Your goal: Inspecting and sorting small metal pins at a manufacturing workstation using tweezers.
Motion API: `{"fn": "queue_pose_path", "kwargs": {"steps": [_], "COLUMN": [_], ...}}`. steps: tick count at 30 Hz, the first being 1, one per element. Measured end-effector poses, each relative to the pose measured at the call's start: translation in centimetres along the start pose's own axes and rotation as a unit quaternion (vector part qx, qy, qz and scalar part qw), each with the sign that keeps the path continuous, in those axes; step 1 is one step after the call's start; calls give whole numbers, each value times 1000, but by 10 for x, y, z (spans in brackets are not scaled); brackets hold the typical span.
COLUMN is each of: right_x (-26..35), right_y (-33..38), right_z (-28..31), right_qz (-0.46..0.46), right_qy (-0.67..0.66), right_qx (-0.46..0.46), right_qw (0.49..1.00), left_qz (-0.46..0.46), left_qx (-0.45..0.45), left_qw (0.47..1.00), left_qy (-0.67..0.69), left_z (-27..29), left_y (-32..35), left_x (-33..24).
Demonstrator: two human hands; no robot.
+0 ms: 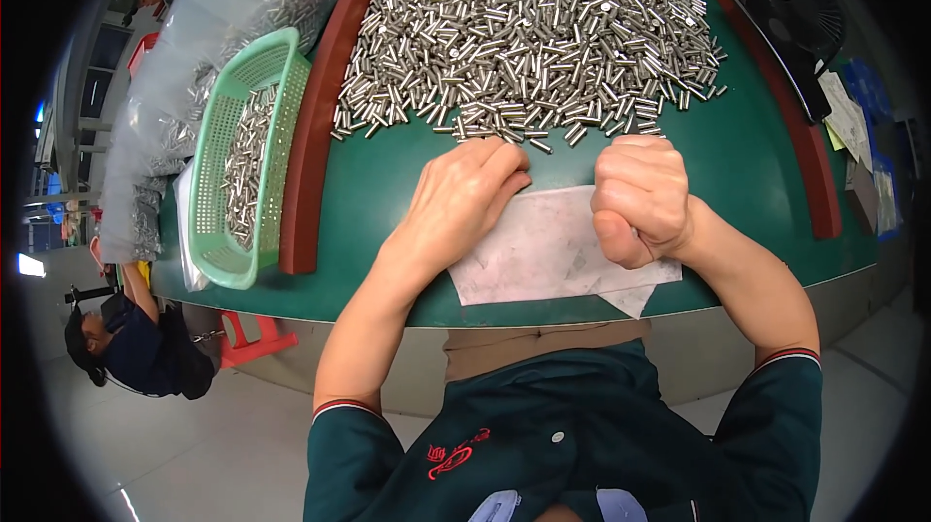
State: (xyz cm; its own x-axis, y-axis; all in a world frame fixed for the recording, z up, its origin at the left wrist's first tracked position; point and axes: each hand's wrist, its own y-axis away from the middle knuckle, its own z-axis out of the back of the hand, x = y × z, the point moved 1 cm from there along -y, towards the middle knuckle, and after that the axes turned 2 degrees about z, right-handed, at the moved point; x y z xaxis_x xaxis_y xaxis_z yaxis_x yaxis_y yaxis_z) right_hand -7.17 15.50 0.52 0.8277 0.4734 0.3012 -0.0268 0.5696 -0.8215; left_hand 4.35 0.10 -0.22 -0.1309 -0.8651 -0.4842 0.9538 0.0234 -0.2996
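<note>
A green basket [242, 163] with metal pins stands at the table's [388, 183] left edge. The left hand [456, 202] lies flat, fingers together, on a white paper [543, 251] at the near edge, fingertips just beside the pile of pins [533, 37]. The right hand [640, 197] is a closed fist; what it holds, I cannot tell.

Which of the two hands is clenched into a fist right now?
The right hand, curled shut over the white paper sheet. The left hand lies flatter, fingers stretched toward the pile of metal pins.

Two hands, left [456, 202] and right [640, 197]; one green basket [218, 183]; one white sheet [553, 251]; one black fan [800, 8]; metal pins [533, 28] beyond counting.
</note>
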Motion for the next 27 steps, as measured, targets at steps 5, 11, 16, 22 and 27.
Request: {"fn": "queue_pose_path", "kwargs": {"steps": [5, 11, 16, 22, 27], "right_x": [-1, 1, 1, 1, 2], "right_y": [3, 1, 1, 0, 0], "right_z": [2, 3, 3, 3, 4], "right_qz": [0, 2, 3, 7, 8], "right_qy": [5, 4, 5, 7, 12], "right_qx": [4, 1, 4, 6, 7], "right_qw": [1000, 1000, 1000, 1000, 1000], "left_qz": [169, 315, 321, 302, 298], "left_qx": [-25, 17, 55, 65, 61], "left_qw": [957, 761, 750, 748, 734], "left_qy": [234, 567, 576, 588, 607], "left_z": [4, 14, 13, 12, 9], "left_y": [1, 3, 2, 6, 5], "left_x": [-2, 12, 13, 17, 16]}}
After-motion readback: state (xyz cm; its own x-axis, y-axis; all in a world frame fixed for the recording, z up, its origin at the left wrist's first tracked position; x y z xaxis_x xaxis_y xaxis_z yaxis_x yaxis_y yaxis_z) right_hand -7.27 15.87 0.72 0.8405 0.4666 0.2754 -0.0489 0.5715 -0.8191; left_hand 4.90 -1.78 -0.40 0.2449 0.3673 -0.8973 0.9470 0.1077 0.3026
